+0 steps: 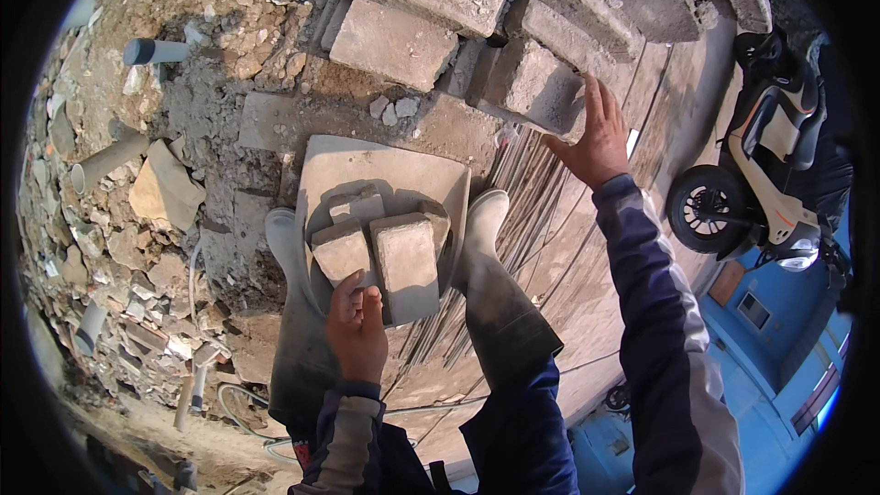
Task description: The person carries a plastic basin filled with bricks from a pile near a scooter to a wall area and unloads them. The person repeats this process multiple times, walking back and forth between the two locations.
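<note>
Step, seemingly: you reach for the grey block (544, 82), upper right of centre; right hand (598, 139) spread | left hand (357, 330) half-curled at tub (390, 156), lower centre-left; can't tell if gripping | next: needs firm right-hand grasp

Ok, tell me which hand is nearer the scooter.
Right. The right hand is left of the scooter, at the stacked blocks; the left hand is farther left, by the tub.

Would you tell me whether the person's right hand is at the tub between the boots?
No, the right hand is out at the block pile, while the left hand is at the tub.
</note>
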`<state>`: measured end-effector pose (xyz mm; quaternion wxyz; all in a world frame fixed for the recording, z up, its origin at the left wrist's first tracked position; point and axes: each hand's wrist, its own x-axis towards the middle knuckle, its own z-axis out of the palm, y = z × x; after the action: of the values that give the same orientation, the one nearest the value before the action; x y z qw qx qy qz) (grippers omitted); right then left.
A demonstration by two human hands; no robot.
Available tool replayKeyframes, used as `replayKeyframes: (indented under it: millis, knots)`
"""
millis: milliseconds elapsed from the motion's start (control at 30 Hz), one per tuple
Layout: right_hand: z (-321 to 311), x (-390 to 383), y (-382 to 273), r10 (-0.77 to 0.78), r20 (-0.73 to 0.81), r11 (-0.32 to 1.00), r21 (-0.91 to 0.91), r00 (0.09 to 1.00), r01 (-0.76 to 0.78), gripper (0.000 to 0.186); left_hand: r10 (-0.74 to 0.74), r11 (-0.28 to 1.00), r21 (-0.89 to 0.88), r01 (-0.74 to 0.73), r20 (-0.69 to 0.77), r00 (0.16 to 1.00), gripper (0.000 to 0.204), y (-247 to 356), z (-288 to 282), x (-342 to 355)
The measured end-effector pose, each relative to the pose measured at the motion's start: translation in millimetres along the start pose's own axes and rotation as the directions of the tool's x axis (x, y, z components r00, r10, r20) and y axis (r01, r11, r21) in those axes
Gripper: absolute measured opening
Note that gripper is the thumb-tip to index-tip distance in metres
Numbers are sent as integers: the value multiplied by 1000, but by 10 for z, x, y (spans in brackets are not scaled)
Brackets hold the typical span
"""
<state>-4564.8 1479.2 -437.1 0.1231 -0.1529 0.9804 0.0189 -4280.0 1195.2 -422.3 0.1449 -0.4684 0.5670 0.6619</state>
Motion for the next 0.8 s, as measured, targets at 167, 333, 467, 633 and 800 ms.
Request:
replayKeyframes:
  millis: [167,333,467,633,800]
  knots:
    - [186,287,19,33,141,991,-131,989,-14,118,6,1000,8,-6,-62,998,31,-20,-13,42]
    - [152,399,1,37,158,982,-188,987,-6,116,-61,993,-106,49,-115,992,28,-56,-42,152]
    - [148,216,-95,120,227,982,-168,966,-83,118,-66,989,-138,54,-82,994,30,-46,-28,131]
    - [298,15,-109,85,139,995,31,987,-90,130,-60,992,-118,50,-84,995,29,-16,0,115]
    - [215,67,0,67,363,916,347,930,-201,130,-19,989,-151,4,-97,995,25,-45,-73,124]
